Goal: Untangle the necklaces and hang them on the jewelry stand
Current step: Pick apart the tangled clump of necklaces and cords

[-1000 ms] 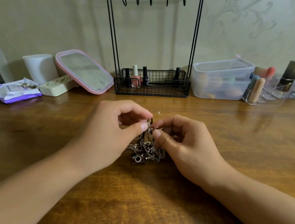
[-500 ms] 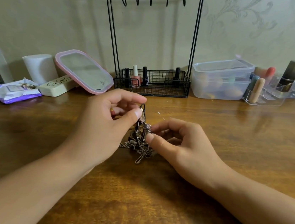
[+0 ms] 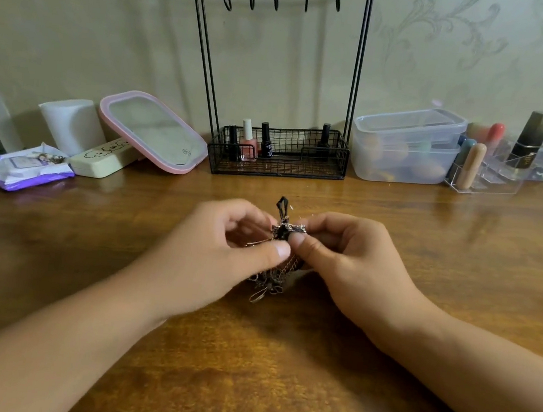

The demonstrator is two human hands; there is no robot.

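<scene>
Item: tangle of necklaces (image 3: 273,274), thin metal chains with a dark cord loop standing up from the top, held just above the wooden table (image 3: 276,377) in front of the person. The left hand (image 3: 222,258) pinches the clump between thumb and curled fingers; the right hand (image 3: 342,262) pinches it from the other side, thumbs nearly touching. Handling, as judged: light, limp, slippery links that kink or snap if tugged; best taken at a clasp or free end, though none can be clearly made out in the knot. Jewelry stand (image 3: 273,69): black wire, against the wall, five hooks bare. Its wire basket (image 3: 302,165) holds about five nail polish bottles (image 3: 249,141). Clear plastic tubs (image 3: 407,147), stacked to its right, hold blurred rounded items. Clear organizer (image 3: 503,176): lipstick-like tubes, upright.
</scene>
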